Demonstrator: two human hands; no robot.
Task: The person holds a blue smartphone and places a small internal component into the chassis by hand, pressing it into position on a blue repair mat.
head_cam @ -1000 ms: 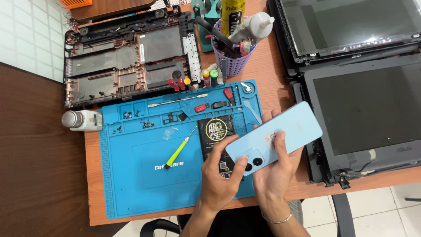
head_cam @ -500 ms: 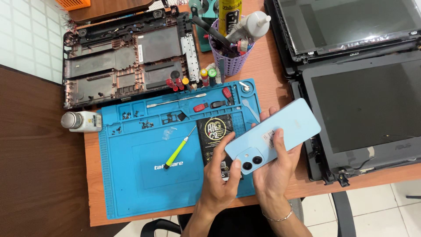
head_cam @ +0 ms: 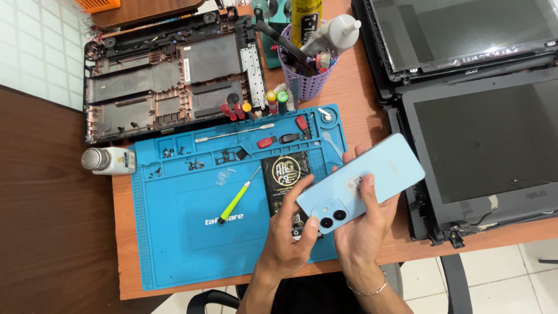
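Both hands grip a light blue smartphone (head_cam: 363,183), held back side up and tilted over the right part of a blue repair mat (head_cam: 192,232). The left hand (head_cam: 288,235) closes on the phone's lower end, its thumb pressed beside the twin camera lenses, while the right hand (head_cam: 363,229) cups the phone from beneath with its thumb laid across the back near a small white sticker; a thin bracelet (head_cam: 366,289) circles that wrist. Beneath the phone, partly hidden by the left fingers, a black phone body (head_cam: 285,174) with a round gold-printed label lies on the mat. Just left of it rests a yellow-green screwdriver (head_cam: 238,199), and small screws (head_cam: 174,166) sit scattered in the mat's upper trays, alongside a metal spudger (head_cam: 232,134). A small white bottle (head_cam: 107,160) lies on its side at the mat's left edge, on the wooden table (head_cam: 360,116). Above the mat sits an opened laptop base (head_cam: 168,81), stripped to its dark shell, and near it a purple mesh cup (head_cam: 305,72) crowded with tools and bottles. To the right, well apart from the mat, two laptop screen lids (head_cam: 482,134) lie flat, one overlapping the other.
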